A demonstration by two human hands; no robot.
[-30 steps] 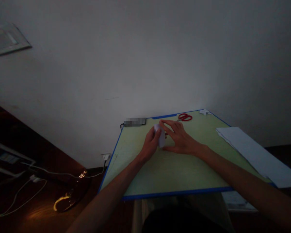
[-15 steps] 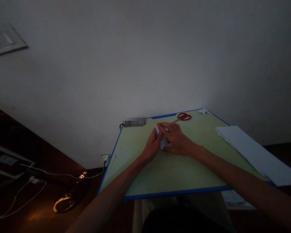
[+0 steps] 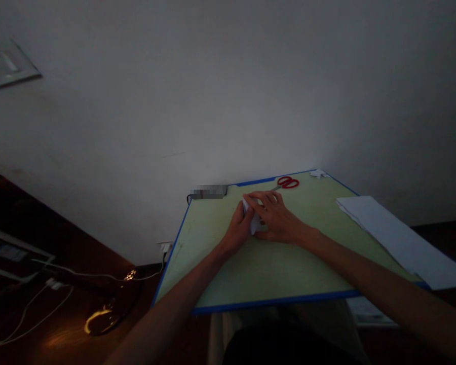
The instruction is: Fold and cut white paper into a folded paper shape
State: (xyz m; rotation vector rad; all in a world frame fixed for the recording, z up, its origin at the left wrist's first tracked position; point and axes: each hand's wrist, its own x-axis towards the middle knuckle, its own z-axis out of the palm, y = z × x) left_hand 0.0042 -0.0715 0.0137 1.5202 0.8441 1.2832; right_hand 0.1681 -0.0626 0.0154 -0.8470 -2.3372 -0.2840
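A small folded piece of white paper [image 3: 256,223] stands tilted between my two hands over the middle of the table [image 3: 213,279]. My left hand [image 3: 238,229] grips its left side, with the thumb toward me. From the right, my right hand [image 3: 275,218] holds the same paper, its index finger along the top edge and its thumb low. Parts of the paper are hidden behind the fingers. Just beyond my right hand lie scissors with red handles [image 3: 288,182], their blades partly covered by the fingers.
A stack of white paper sheets [image 3: 395,238] lies at the right, overhanging the table's edge. Small white paper scraps [image 3: 319,174] sit in the far right corner. A grey, blurred-out object [image 3: 209,191] is at the far left corner. White cables [image 3: 99,275] run to a wall socket [image 3: 165,247] left of the table.
The view has shifted very slightly. Both hands keep their hold on the folded paper, and my right index finger has moved a little along its top edge.
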